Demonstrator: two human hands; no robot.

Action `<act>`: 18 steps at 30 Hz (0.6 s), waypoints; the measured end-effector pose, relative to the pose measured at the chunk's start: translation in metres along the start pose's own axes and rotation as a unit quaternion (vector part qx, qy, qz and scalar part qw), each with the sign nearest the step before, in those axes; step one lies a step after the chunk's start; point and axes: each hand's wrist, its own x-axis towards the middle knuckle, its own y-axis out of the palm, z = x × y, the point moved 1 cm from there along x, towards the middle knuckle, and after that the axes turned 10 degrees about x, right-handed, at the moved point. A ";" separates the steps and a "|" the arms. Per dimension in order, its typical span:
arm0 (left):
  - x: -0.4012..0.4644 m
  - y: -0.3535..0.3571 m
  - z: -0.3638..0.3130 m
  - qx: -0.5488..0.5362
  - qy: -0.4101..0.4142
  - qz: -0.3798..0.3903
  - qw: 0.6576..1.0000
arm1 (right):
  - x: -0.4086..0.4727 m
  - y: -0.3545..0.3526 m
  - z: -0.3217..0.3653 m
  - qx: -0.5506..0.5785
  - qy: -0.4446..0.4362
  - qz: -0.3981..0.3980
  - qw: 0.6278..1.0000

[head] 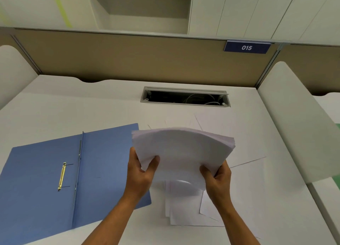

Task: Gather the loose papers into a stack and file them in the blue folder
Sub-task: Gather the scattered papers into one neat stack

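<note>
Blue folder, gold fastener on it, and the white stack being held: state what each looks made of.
Blue folder: likely matte card, lying flat and open with a creased spine, no gloss.
Gold fastener: probably brass-coloured metal, judging by its bright shine.
White stack: thin matte paper; it bows upward between the left hand and right hand, its layered sheet edges showing.

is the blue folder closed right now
No, the blue folder lies open flat on the desk, its gold fastener showing on the left half.
</note>
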 end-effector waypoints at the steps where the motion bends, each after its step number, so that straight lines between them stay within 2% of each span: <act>1: -0.003 0.000 0.004 -0.002 -0.008 0.007 1.000 | -0.002 -0.001 -0.003 -0.008 0.002 0.002 1.000; 6: -0.015 0.003 0.037 0.026 -0.088 0.059 0.994 | -0.012 -0.004 -0.025 -0.036 0.040 0.002 0.999; 10: -0.011 0.001 0.035 0.063 -0.078 0.040 0.994 | -0.006 -0.007 -0.025 -0.066 0.051 0.022 0.996; 15: -0.006 -0.004 0.035 0.055 -0.074 0.035 0.995 | 0.005 -0.014 -0.027 -0.131 0.079 0.082 0.985; 18: -0.002 -0.011 0.055 0.055 -0.112 0.027 0.992 | 0.014 -0.032 -0.045 -0.212 0.062 0.047 0.974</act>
